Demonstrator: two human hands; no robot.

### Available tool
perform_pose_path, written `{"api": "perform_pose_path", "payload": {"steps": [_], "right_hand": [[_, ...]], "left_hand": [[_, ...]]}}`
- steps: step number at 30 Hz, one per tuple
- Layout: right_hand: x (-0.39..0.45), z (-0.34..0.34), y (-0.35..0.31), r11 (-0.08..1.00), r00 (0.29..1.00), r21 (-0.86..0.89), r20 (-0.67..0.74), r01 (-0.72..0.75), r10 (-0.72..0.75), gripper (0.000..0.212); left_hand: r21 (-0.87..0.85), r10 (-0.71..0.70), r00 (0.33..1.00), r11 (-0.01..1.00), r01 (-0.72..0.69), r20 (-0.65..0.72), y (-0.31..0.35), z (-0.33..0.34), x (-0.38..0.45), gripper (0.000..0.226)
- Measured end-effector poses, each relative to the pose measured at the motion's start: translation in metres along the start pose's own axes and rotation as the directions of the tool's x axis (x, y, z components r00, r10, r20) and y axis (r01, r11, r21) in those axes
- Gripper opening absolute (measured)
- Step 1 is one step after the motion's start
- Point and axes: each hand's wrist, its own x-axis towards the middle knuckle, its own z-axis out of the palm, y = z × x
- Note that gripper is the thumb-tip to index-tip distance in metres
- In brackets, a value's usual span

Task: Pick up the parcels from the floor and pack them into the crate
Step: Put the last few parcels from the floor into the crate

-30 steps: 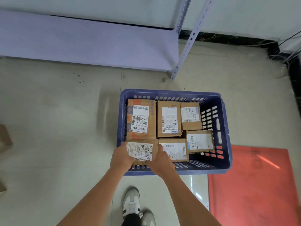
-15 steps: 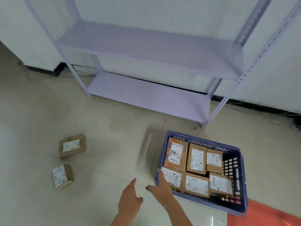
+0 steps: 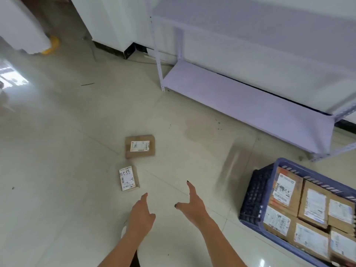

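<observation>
Two brown cardboard parcels lie on the tiled floor: a larger one (image 3: 140, 146) with a white label, and a smaller one (image 3: 128, 178) closer to me with a handwritten label. My left hand (image 3: 141, 214) is held out empty, fingers apart, just below and right of the smaller parcel, not touching it. To its right my right hand (image 3: 190, 206) is stretched forward with finger and thumb spread, holding nothing. The blue plastic crate (image 3: 256, 197) stands at the lower right, with several labelled parcels packed flat inside it.
A pale purple metal shelf rack (image 3: 248, 105) stands against the wall behind the crate, its low shelf bare. A white object with a yellow base (image 3: 49, 46) is at the far left. Open floor lies between parcels and crate.
Both hands let go of the parcel set in the crate. The view has swung left, so the crate has slid to the right edge and the two floor parcels are now central.
</observation>
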Motion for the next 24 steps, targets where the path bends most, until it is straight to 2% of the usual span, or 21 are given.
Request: {"api": "perform_pose_path", "payload": {"steps": [6,11,15,20,22,24], "right_hand": [[0.081,0.137,-0.045,0.993,0.989,-0.007,0.095,-0.115,0.115,0.087],[0.160,0.209,-0.048,0.985,0.980,-0.017,0.095,-0.172,0.173,0.087],[0.230,0.235,-0.025,0.972,0.973,-0.081,0.057,-0.219,0.224,0.086],[0.319,0.258,0.019,0.942,0.958,-0.200,0.043,-0.270,0.284,0.088],[0.348,0.267,0.035,0.941,0.957,-0.207,0.055,-0.269,0.286,0.090],[0.367,0.275,0.048,0.948,0.956,-0.164,0.072,-0.272,0.286,0.080]], "left_hand": [[-0.110,-0.092,0.995,0.990,0.094,0.024,-0.116,-0.073,0.088,0.071],[-0.115,-0.098,0.993,0.988,0.105,0.071,-0.178,-0.087,0.181,0.074],[-0.204,-0.118,0.987,0.969,0.138,0.108,-0.203,-0.058,0.254,0.074],[-0.369,-0.198,0.964,0.895,0.251,0.176,-0.216,0.005,0.325,0.080],[-0.451,-0.204,0.961,0.851,0.268,0.187,-0.219,0.031,0.348,0.085],[-0.543,-0.180,0.961,0.796,0.267,0.208,-0.221,0.052,0.362,0.075]]}}
